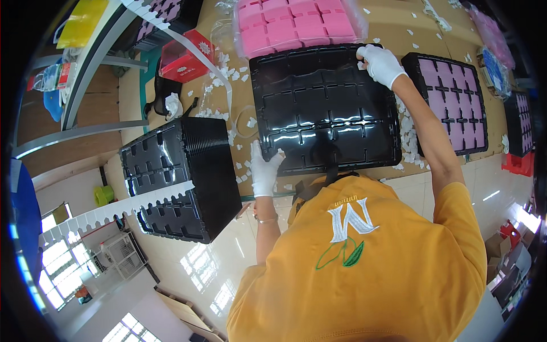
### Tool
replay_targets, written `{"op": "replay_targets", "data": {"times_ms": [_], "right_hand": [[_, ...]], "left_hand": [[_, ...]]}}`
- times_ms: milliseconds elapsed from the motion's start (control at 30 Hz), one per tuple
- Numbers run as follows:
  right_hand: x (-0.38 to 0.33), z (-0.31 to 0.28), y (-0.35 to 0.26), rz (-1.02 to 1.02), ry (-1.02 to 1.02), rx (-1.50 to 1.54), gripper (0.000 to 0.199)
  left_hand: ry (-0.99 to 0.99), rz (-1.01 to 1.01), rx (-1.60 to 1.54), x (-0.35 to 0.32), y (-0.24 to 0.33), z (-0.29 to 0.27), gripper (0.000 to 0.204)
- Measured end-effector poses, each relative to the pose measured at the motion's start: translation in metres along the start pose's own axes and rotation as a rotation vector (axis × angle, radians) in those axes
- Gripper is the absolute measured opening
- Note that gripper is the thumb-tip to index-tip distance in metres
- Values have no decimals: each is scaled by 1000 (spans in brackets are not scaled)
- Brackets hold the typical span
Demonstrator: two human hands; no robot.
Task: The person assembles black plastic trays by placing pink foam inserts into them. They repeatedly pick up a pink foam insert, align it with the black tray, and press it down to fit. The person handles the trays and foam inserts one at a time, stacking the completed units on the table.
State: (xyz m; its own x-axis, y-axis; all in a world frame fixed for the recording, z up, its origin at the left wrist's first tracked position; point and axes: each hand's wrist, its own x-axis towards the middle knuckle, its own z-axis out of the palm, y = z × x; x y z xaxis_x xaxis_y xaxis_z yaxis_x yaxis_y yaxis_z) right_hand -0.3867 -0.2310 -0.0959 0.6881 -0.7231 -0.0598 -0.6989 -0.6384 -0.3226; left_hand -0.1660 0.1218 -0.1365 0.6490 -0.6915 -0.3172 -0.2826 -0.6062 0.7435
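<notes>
Black plastic tray (325,108) is being gripped by gloved hands: left hand (264,169) clamped at seven o'clock, right hand (380,64) seemingly pinching at one o'clock. Slick gloss could be letting it slide onto the foam scraps (408,134).

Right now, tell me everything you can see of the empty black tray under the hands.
The black tray is a glossy, thin moulded plastic sheet, roughly rectangular, divided into rows of shallow rectangular pockets, all empty. It lies flat on the brown cardboard-covered table, among white foam scraps. The left hand, in a white glove, grips its near left corner; the gloved right hand presses its far right corner. Its far edge abuts a bag of pink foam blocks.
</notes>
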Motion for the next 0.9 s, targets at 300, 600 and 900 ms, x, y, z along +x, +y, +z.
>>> {"op": "replay_targets", "data": {"times_ms": [300,600,900], "right_hand": [[-2,2,8,-155,39,-142,12],[8,-4,2,-74,-68,-87,7],[6,0,-1,-123,49,-220,7]], "left_hand": [[9,13,9,-2,4,0,84],[12,12,-25,-1,0,1,83],[-9,-43,-54,-5,14,-3,83]]}}
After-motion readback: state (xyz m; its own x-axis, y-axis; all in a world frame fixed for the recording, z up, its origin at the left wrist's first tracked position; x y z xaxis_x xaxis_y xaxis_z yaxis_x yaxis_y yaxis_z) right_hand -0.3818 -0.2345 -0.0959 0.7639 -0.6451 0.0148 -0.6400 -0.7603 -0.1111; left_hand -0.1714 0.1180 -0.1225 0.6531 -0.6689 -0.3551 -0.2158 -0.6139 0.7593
